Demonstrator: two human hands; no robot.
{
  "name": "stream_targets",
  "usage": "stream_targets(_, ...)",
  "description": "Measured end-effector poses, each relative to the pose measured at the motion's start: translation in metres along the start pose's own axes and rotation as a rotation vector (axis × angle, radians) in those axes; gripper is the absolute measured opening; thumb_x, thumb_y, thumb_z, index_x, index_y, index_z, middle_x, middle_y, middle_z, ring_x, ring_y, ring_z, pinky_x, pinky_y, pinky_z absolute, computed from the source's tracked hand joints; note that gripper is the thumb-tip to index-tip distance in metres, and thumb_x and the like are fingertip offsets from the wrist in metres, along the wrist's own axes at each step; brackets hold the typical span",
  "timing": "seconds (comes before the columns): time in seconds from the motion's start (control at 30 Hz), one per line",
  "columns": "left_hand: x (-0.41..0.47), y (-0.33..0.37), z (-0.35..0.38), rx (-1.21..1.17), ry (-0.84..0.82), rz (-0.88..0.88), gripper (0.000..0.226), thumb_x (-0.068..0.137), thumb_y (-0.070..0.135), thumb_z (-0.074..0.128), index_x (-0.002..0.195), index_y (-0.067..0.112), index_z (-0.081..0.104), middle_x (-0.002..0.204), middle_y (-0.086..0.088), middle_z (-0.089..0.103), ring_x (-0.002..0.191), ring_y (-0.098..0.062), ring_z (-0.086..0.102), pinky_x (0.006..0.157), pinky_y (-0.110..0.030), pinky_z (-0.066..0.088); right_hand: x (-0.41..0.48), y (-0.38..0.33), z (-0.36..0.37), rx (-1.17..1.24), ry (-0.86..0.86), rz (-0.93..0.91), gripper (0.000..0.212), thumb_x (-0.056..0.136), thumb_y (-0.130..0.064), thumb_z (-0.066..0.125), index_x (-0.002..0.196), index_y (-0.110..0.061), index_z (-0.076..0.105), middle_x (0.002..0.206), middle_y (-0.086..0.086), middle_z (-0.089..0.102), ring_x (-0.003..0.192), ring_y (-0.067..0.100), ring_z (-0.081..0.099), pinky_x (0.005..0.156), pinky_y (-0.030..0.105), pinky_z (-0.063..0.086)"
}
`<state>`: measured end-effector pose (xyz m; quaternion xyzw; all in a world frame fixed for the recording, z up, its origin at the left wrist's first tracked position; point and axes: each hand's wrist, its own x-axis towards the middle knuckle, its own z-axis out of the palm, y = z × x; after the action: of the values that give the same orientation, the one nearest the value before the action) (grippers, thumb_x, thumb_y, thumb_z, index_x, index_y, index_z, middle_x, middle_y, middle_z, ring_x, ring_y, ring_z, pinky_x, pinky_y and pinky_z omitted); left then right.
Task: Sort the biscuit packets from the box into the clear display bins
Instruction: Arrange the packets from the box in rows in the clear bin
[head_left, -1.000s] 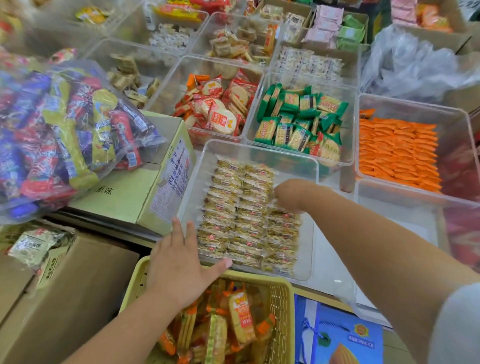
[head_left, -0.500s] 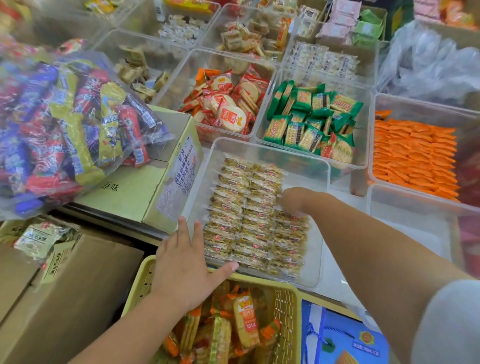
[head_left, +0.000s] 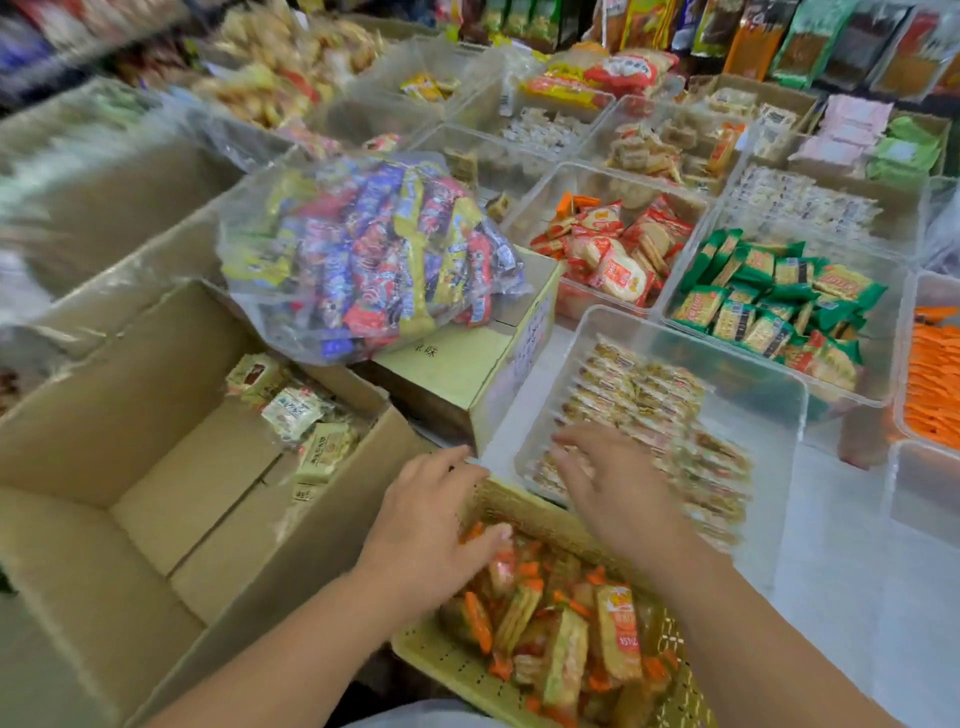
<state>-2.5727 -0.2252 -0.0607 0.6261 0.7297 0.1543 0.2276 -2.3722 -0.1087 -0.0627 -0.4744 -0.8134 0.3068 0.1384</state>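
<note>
A clear bin (head_left: 774, 467) in front of me holds neat rows of small brown biscuit packets (head_left: 639, 400). Just below it sits a yellow basket (head_left: 441, 657) full of orange-trimmed biscuit packets (head_left: 615, 634). My left hand (head_left: 428, 530) lies over the basket's left rim, its thumb touching the top packets and nothing in its grasp. My right hand (head_left: 615, 491), blurred by motion, hovers with fingers spread over the bin's near edge and holds nothing. An open cardboard box (head_left: 156, 467) at the left has a few wrapped packets (head_left: 306, 415) in its far corner.
A clear bag of mixed coloured sweets (head_left: 374, 249) lies on a closed carton (head_left: 457, 364) left of the bin. Behind stand bins of red packets (head_left: 618, 249), green packets (head_left: 769, 296) and orange packets (head_left: 932, 379). More cartons fill the left.
My right hand has pulled back from the far rows in the bin to its near edge. My left hand slid from the bin's front wall onto the basket. The view swung left.
</note>
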Motion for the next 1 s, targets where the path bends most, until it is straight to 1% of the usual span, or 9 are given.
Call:
stream_targets(0.1, -0.033, -0.042, -0.029, -0.125, 0.196, -0.057, 0.058, 0.080, 0.065, 0.060, 0.124, 0.029, 0.068, 0.131, 0.015, 0.055, 0.126, -0.006, 0.045, 0.107, -0.013, 0.026, -0.004, -0.064, 0.033, 0.027, -0.085, -0.140, 0.035, 0.103, -0.039, 0.052, 0.132, -0.023, 0.064, 0.136, -0.003, 0.060, 0.129, 0.017, 0.050, 0.110, 0.033, 0.038)
stream_targets(0.27, -0.058, -0.136, -0.066, -0.378, 0.275, -0.355, 0.038, 0.070, 0.071, 0.067, 0.107, 0.069, 0.055, 0.116, 0.033, 0.056, 0.106, 0.007, 0.057, 0.084, -0.024, 0.045, -0.002, -0.152, 0.097, -0.007, -0.163, -0.306, 0.049, 0.099, -0.056, 0.042, 0.133, -0.028, 0.063, 0.144, -0.005, 0.052, 0.139, 0.017, 0.038, 0.115, 0.022, 0.020)
stream_targets(0.33, -0.057, -0.176, -0.077, -0.483, 0.199, -0.487, 0.036, 0.075, 0.064, 0.077, 0.102, 0.066, 0.053, 0.114, 0.029, 0.057, 0.106, 0.003, 0.060, 0.079, -0.024, 0.047, 0.004, -0.178, 0.125, -0.057, -0.183, -0.333, 0.052, 0.098, -0.058, 0.036, 0.133, -0.031, 0.062, 0.149, -0.005, 0.050, 0.146, 0.020, 0.028, 0.119, 0.026, 0.011)
stream_targets(0.43, -0.048, -0.229, -0.085, -0.536, 0.043, -0.588, 0.042, 0.083, 0.057, 0.077, 0.115, 0.046, 0.053, 0.122, 0.008, 0.061, 0.114, -0.018, 0.060, 0.093, -0.038, 0.050, 0.010, -0.198, 0.164, -0.139, -0.280, -0.228, 0.044, 0.101, -0.056, 0.036, 0.132, -0.037, 0.060, 0.153, -0.012, 0.041, 0.154, 0.020, 0.007, 0.125, 0.051, 0.005)
stream_targets(0.53, -0.029, -0.258, -0.090, -0.576, -0.072, -0.631, 0.045, 0.088, 0.058, 0.072, 0.122, 0.033, 0.056, 0.129, -0.002, 0.061, 0.113, -0.021, 0.059, 0.088, -0.036, 0.045, 0.010, -0.205, 0.185, -0.278, -0.291, -0.170, 0.039, 0.100, -0.051, 0.036, 0.126, -0.039, 0.062, 0.150, -0.014, 0.037, 0.154, 0.019, -0.004, 0.123, 0.062, 0.002)
stream_targets(0.73, 0.024, -0.266, -0.080, -0.915, -0.278, -0.775, 0.031, 0.093, 0.060, 0.063, 0.098, 0.030, 0.063, 0.142, -0.009, 0.059, 0.123, -0.026, 0.052, 0.107, -0.044, 0.037, 0.011, -0.211, 0.183, -0.281, -0.289, -0.087, 0.048, 0.096, -0.055, 0.031, 0.129, -0.039, 0.063, 0.156, -0.018, 0.032, 0.155, 0.014, -0.008, 0.126, 0.053, 0.008)
stream_targets(0.8, 0.038, -0.264, -0.071, -0.956, -0.310, -0.783, 0.042, 0.095, 0.058, 0.062, 0.115, 0.021, 0.067, 0.145, -0.010, 0.058, 0.120, -0.026, 0.057, 0.104, -0.040, 0.042, 0.010, -0.214, 0.180, -0.270, -0.311, -0.052, 0.047, 0.096, -0.053, 0.033, 0.131, -0.039, 0.062, 0.158, -0.019, 0.029, 0.154, 0.012, -0.011, 0.125, 0.049, 0.011)
stream_targets(0.87, 0.048, -0.259, -0.065, -0.981, -0.311, -0.790, 0.050, 0.091, 0.058, 0.068, 0.120, 0.018, 0.065, 0.141, -0.010, 0.062, 0.100, -0.020, 0.062, 0.084, -0.033, 0.047, 0.011, -0.216, 0.180, -0.266, -0.332, -0.017, 0.041, 0.099, -0.049, 0.039, 0.131, -0.039, 0.061, 0.159, -0.020, 0.027, 0.154, 0.012, -0.012, 0.124, 0.050, 0.016)
stream_targets(1.0, 0.052, -0.252, -0.053, -0.990, -0.473, -0.799, 0.093, 0.078, 0.070, 0.074, 0.149, 0.016, 0.048, 0.157, -0.012, 0.047, 0.143, -0.033, 0.044, 0.118, -0.053, 0.032, 0.014, -0.216, 0.182, -0.303, -0.332, 0.015, 0.040, 0.098, -0.049, 0.039, 0.130, -0.039, 0.062, 0.159, -0.018, 0.027, 0.155, 0.013, -0.009, 0.118, 0.054, 0.027)
